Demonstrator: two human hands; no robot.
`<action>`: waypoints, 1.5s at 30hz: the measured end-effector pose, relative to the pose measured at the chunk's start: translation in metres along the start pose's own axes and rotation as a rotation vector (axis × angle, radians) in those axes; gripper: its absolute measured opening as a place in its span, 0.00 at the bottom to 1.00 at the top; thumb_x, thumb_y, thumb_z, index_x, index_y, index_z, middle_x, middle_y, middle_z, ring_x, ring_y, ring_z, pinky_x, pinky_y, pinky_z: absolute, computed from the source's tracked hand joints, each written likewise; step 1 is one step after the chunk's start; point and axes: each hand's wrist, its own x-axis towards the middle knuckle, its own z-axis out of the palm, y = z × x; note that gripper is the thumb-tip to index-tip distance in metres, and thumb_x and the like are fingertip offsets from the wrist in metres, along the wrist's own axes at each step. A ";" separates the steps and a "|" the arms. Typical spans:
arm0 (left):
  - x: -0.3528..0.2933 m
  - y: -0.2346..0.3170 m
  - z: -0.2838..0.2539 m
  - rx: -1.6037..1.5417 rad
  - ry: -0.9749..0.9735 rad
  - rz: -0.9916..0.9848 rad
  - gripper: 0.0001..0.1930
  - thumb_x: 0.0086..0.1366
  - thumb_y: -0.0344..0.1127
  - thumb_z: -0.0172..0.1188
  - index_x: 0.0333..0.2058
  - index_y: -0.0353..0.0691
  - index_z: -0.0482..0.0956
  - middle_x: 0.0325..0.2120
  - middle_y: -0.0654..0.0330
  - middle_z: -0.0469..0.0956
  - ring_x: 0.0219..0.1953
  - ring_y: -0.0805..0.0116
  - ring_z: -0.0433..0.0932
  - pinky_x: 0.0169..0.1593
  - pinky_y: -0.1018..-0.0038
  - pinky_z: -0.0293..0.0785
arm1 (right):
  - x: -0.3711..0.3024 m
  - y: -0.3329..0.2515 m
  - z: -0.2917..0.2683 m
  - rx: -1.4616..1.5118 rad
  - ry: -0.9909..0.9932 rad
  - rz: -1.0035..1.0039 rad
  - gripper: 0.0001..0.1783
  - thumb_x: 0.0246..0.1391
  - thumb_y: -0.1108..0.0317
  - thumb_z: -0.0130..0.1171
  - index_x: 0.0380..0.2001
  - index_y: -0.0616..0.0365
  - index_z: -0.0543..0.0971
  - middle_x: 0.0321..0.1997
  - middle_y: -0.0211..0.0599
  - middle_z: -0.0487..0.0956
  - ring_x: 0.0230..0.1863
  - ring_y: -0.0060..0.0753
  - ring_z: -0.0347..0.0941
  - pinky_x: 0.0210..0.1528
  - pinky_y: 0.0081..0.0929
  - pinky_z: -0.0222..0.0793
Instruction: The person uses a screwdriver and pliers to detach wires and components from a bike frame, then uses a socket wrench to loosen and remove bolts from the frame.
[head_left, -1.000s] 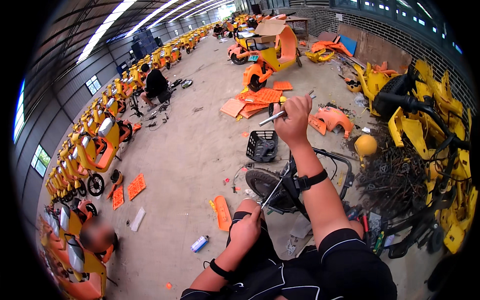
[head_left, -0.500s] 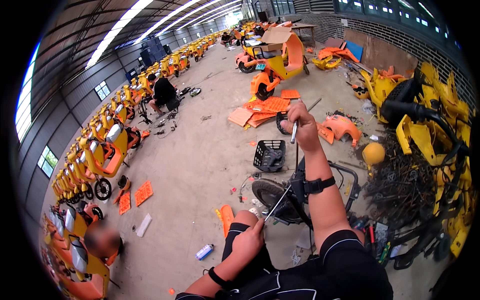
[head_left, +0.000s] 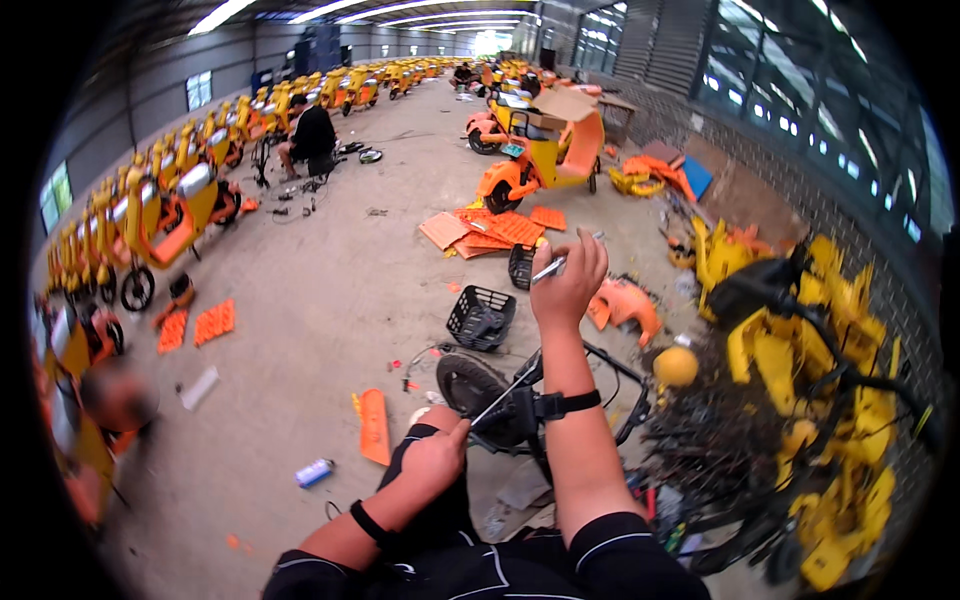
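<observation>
In the head view the right hand (head_left: 568, 283) has stayed raised since a second ago, fingers clenched round a slim silvery metal tool (head_left: 549, 269), while the view has swung so the orange scooter (head_left: 540, 160) sits higher. The left hand (head_left: 436, 458) pinches a thin straight rod (head_left: 503, 393) low over the round black rubber wheel (head_left: 478, 387). A black plastic mesh basket (head_left: 481, 318) stands on the rough concrete floor (head_left: 300, 300) beyond.

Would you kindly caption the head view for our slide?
Left hand grips a thin rod; raised right hand holds a silver tool above a stripped scooter wheel.
</observation>
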 end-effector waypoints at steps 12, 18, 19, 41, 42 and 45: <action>-0.006 -0.006 -0.001 -0.074 0.058 -0.021 0.14 0.69 0.38 0.53 0.51 0.49 0.78 0.21 0.49 0.80 0.21 0.46 0.81 0.24 0.51 0.76 | -0.009 -0.030 -0.001 0.550 -0.021 0.464 0.24 0.76 0.58 0.42 0.44 0.70 0.79 0.55 0.55 0.82 0.33 0.33 0.80 0.32 0.28 0.76; -0.002 -0.002 -0.009 -0.090 -0.058 -0.077 0.16 0.70 0.39 0.53 0.54 0.50 0.77 0.23 0.46 0.81 0.24 0.42 0.82 0.27 0.48 0.78 | 0.006 0.010 -0.003 1.185 -0.262 0.811 0.25 0.76 0.52 0.41 0.27 0.56 0.72 0.56 0.55 0.82 0.31 0.24 0.76 0.22 0.18 0.69; -0.001 -0.002 -0.009 -0.087 -0.071 -0.088 0.16 0.70 0.39 0.53 0.54 0.51 0.77 0.23 0.46 0.81 0.25 0.42 0.82 0.27 0.48 0.78 | 0.008 0.012 -0.002 1.217 -0.282 0.821 0.25 0.75 0.51 0.42 0.28 0.56 0.72 0.56 0.55 0.82 0.32 0.24 0.76 0.23 0.18 0.69; 0.003 -0.002 -0.015 -0.012 -0.097 -0.073 0.16 0.71 0.40 0.54 0.56 0.49 0.75 0.27 0.50 0.82 0.27 0.46 0.83 0.28 0.51 0.78 | 0.012 0.146 0.001 2.269 -0.810 0.914 0.30 0.75 0.50 0.39 0.27 0.55 0.81 0.45 0.49 0.87 0.58 0.55 0.80 0.18 0.22 0.63; 0.005 0.000 -0.016 -0.010 -0.099 -0.074 0.17 0.71 0.40 0.54 0.56 0.49 0.75 0.27 0.50 0.82 0.27 0.46 0.83 0.28 0.51 0.79 | 0.018 0.144 -0.001 2.176 -0.813 0.899 0.23 0.74 0.52 0.42 0.36 0.55 0.82 0.42 0.46 0.87 0.55 0.48 0.82 0.17 0.23 0.64; 0.003 0.002 -0.015 -0.004 -0.072 -0.081 0.17 0.71 0.40 0.54 0.57 0.50 0.75 0.27 0.51 0.81 0.26 0.46 0.82 0.27 0.52 0.78 | 0.021 0.130 0.006 1.821 -0.729 1.143 0.14 0.70 0.57 0.50 0.44 0.54 0.80 0.43 0.43 0.86 0.50 0.41 0.83 0.23 0.26 0.70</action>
